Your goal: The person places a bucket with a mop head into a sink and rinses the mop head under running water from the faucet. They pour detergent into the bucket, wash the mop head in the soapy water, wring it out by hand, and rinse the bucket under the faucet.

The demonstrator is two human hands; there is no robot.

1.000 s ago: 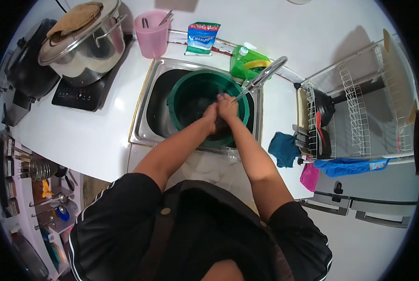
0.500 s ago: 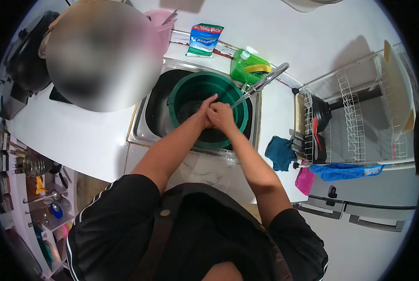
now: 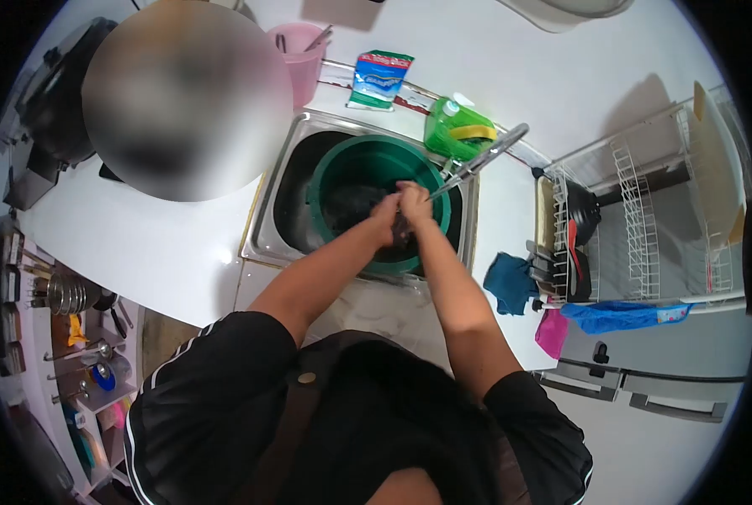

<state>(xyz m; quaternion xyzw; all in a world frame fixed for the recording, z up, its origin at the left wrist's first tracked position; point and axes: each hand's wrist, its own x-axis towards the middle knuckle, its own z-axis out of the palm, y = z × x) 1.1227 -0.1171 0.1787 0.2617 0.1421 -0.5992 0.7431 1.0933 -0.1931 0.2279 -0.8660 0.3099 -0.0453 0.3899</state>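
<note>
A green basin (image 3: 327,164) sits in the steel sink (image 3: 262,227), with dark cloth-like material (image 3: 351,204) inside it. Over the basin, my left hand (image 3: 386,217) and my right hand (image 3: 415,204) are close together, their fingers closed around part of a dark cloth (image 3: 402,231). The metal faucet (image 3: 487,157) reaches over the basin's right side, its tip near my right hand. How far the cloth hangs down between the hands is hard to tell.
Behind the sink stand a pink cup (image 3: 302,71), a detergent packet (image 3: 379,81) and a green bottle (image 3: 453,128). A teal cloth (image 3: 511,284) lies on the right counter beside a white dish rack (image 3: 637,227). A blurred patch hides the upper left.
The hands were pressed together half a second ago; now dark cloth shows between them, a little lower in the basin. The view has shifted slightly.
</note>
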